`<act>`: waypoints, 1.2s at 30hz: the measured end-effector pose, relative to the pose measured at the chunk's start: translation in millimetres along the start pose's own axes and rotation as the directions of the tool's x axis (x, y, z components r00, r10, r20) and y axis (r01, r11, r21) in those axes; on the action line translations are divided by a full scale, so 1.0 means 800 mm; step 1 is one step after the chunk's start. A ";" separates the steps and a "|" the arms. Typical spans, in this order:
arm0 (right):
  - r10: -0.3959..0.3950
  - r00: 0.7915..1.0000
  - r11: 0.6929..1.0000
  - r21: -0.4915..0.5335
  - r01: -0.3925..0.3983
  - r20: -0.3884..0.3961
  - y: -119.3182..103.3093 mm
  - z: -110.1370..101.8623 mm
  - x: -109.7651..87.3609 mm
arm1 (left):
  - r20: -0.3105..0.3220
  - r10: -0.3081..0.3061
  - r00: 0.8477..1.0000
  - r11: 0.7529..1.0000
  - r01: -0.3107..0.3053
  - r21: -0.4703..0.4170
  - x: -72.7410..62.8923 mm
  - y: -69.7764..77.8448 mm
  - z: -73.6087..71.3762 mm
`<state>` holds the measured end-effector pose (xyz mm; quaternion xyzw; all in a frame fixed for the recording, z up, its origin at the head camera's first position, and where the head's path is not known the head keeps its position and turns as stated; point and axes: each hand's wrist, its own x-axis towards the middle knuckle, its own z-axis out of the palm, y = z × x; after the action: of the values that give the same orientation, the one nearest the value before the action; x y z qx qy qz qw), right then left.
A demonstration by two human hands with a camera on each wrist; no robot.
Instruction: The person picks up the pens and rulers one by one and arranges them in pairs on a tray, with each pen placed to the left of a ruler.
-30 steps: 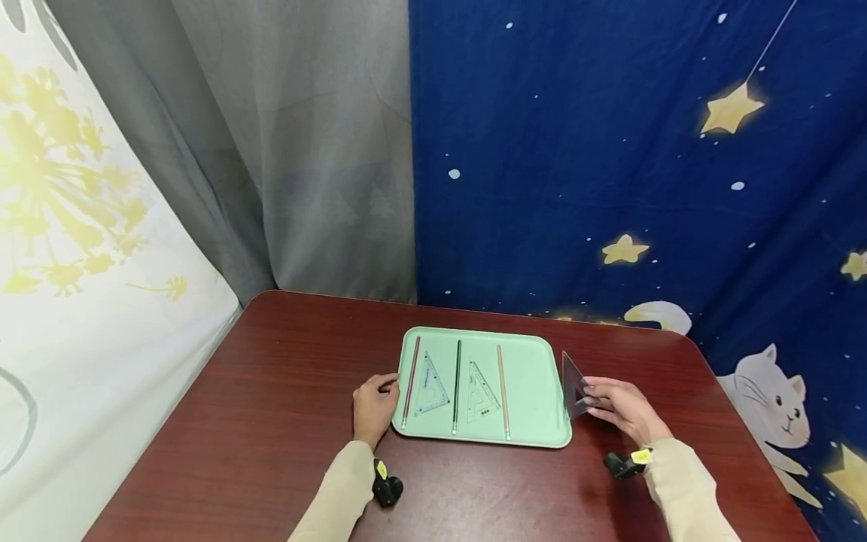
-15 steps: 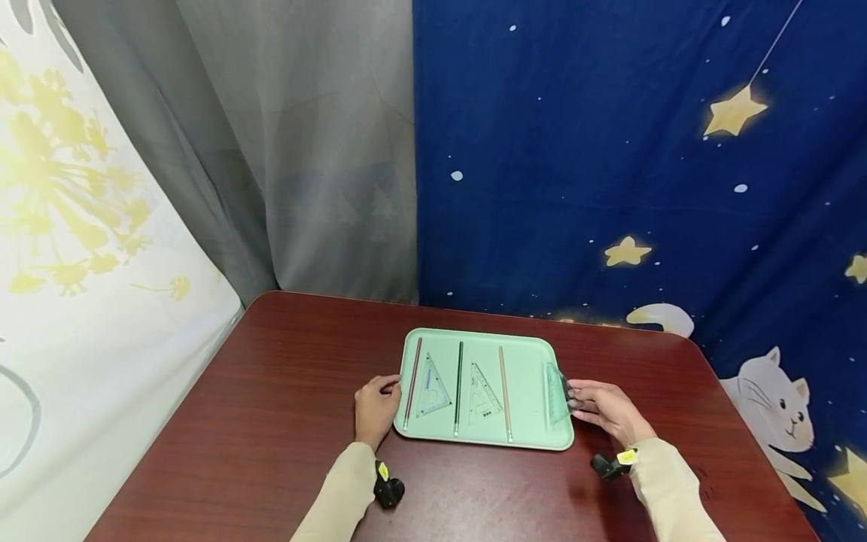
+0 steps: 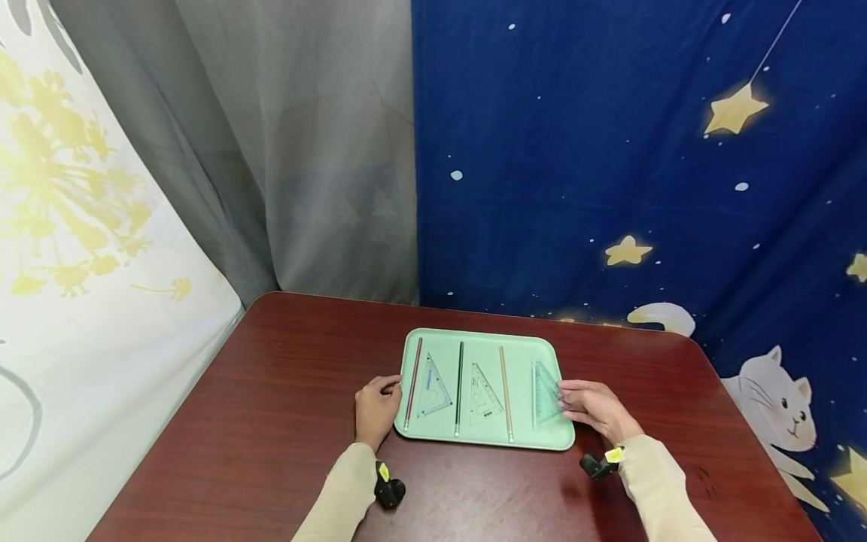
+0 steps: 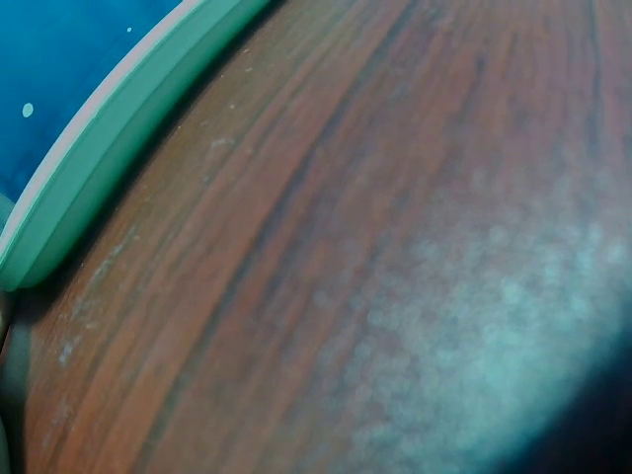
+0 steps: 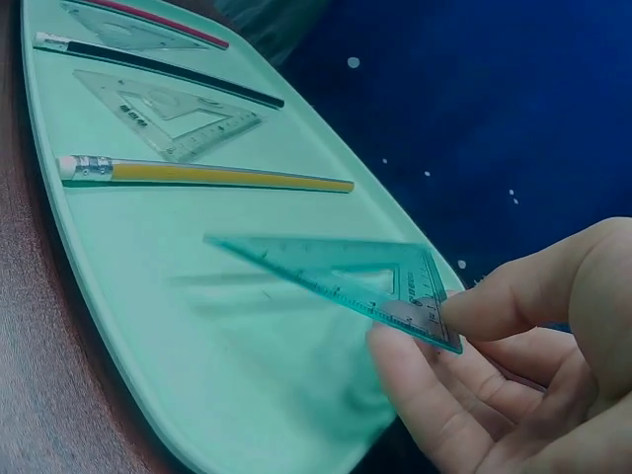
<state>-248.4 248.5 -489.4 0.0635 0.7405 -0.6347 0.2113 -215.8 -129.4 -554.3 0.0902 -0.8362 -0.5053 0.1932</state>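
Observation:
My right hand (image 3: 596,406) pinches a clear set square (image 5: 365,281) by one corner between thumb and fingers. In the right wrist view it is tilted just above the right part of the mint-green tray (image 5: 109,306), over its own shadow. At the tray's left rim my left hand (image 3: 377,410) grips the edge with curled fingers. Lying in the tray from left to right are a red pencil (image 3: 413,382), a set square (image 3: 432,388), a black pencil (image 3: 459,388), another set square (image 3: 484,395) and a yellow pencil (image 3: 505,393).
The tray stands on a dark red-brown wooden table (image 3: 298,376). Behind it hang a grey curtain (image 3: 332,150) and a blue starry curtain (image 3: 576,150). A white patterned cloth (image 3: 101,339) is at the left. Each wrist carries a small black camera.
My right hand has moved left, bringing the set square from beside the tray's right edge to over the tray and turning it flatter. My left hand has stayed at the rim.

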 end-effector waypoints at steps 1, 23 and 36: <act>-0.002 1.000 1.000 -0.007 0.002 0.004 0.000 0.001 0.001 | 0.000 0.000 1.000 1.000 0.000 -0.001 0.000 0.000 0.000; -0.019 0.990 0.986 -0.167 -0.004 -0.138 0.003 0.035 0.013 | -0.033 0.020 0.999 1.000 -0.020 0.009 0.000 0.000 0.002; -0.203 0.949 0.834 -0.551 0.038 -0.242 0.006 0.052 0.010 | -0.031 0.028 0.999 1.000 -0.028 0.013 0.000 -0.002 0.002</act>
<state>-244.2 207.9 -501.1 0.0467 0.9143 -0.3964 0.0686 -216.8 -128.8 -556.4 0.0873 -0.8374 -0.4960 0.2127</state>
